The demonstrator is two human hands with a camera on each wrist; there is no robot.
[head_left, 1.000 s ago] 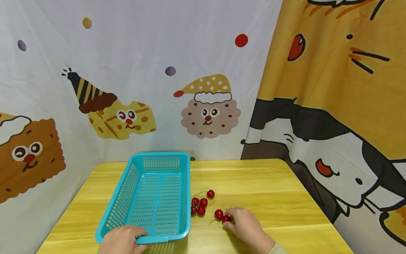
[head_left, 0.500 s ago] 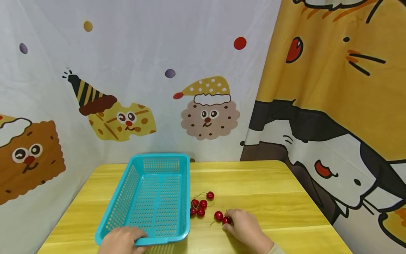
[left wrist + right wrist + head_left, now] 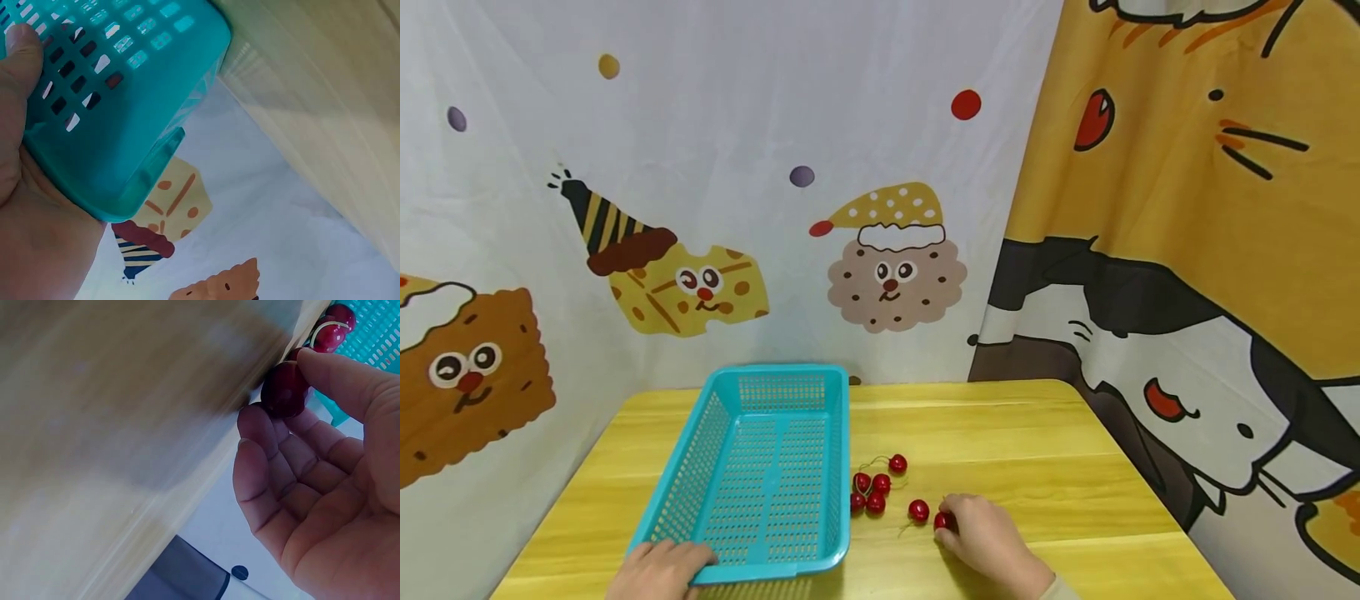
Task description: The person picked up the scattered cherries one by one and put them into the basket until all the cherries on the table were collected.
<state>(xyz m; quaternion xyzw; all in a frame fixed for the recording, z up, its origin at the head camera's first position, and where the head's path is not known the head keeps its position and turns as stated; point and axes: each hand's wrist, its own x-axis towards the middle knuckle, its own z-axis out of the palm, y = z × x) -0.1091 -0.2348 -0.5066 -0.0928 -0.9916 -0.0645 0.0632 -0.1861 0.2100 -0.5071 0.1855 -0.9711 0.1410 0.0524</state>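
Observation:
A turquoise plastic basket (image 3: 760, 572) with perforated walls rests on the table. My left hand (image 3: 662, 571) grips its near left corner; in the left wrist view the thumb (image 3: 24, 53) lies against the perforated wall. Nothing lies inside the basket. To the right of it, my right hand (image 3: 988, 537) pinches a dark red cherry (image 3: 284, 390) between thumb and fingers, low at the tabletop. Just left of that hand lies a single cherry (image 3: 918, 511) with its stem. Several more cherries (image 3: 876, 502) cluster against the basket's right side, partly hidden by its rim.
The wooden table (image 3: 1030, 450) has a yellow striped grain. Behind it hangs a pale curtain (image 3: 715, 108) printed with cartoon snacks, and on the right a yellow and black cartoon curtain (image 3: 1187, 208) hangs close to the table's edge.
My right hand has shifted slightly right with the pinched cherry, widening the gap to the cherry beside it. My left hand has slid left along the basket's near rim.

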